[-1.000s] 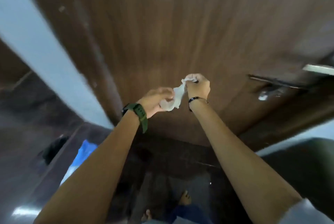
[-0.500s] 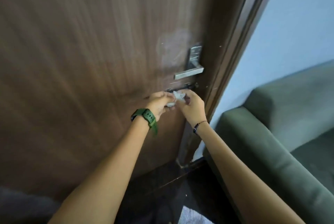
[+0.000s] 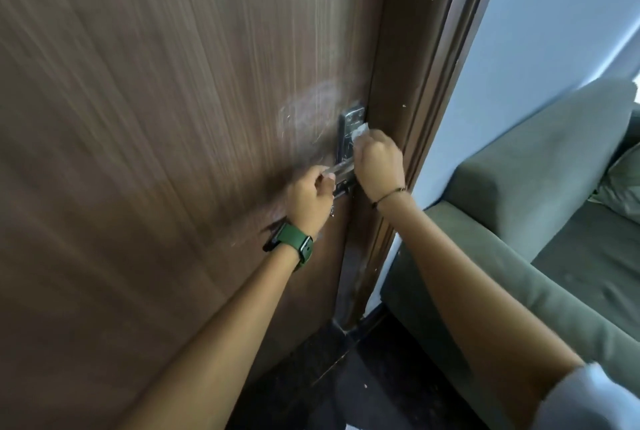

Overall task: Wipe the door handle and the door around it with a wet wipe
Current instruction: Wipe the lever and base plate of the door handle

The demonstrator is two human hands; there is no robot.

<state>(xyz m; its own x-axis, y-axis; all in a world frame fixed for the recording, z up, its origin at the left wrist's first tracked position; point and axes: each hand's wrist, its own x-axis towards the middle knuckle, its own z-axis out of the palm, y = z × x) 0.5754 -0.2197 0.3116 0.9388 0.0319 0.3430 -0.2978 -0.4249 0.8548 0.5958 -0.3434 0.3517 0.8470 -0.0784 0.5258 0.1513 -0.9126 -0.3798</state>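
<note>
A dark brown wooden door [image 3: 173, 117] fills the left of the view, with a pale smudged patch just left of the lock plate. The metal lever handle [image 3: 341, 168] juts left from a dark backplate [image 3: 348, 131]. My left hand [image 3: 310, 199], with a green watch on its wrist, grips the free end of the lever. My right hand [image 3: 377, 162] is closed around a white wet wipe [image 3: 360, 130] and presses it against the backplate above the lever. Most of the wipe is hidden in my fist.
The door frame [image 3: 429, 100] runs along the door's right edge, with a pale blue wall [image 3: 536, 31] beyond it. A green sofa [image 3: 519, 221] stands close on the right. The floor below is dark.
Both hands rose from below the lever. My left hand let go of the wipe and took the lever; my right hand carried the wipe up onto the backplate. The camera moved closer.
</note>
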